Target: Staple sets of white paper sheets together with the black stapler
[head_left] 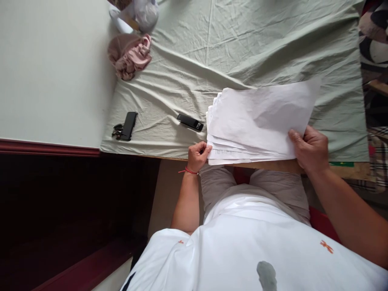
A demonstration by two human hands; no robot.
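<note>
- Gripping the paper stack (257, 121), the right hand (311, 147) pinched its edge; the left hand (198, 155) pinched a corner.
- Loose sheets looked likely to slide apart.

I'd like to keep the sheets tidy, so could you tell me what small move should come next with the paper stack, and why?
Probably square the stack: the left hand pinches the paper stack at its fanned corner, while the right hand holds the opposite end with the top sheet lifted.
</note>
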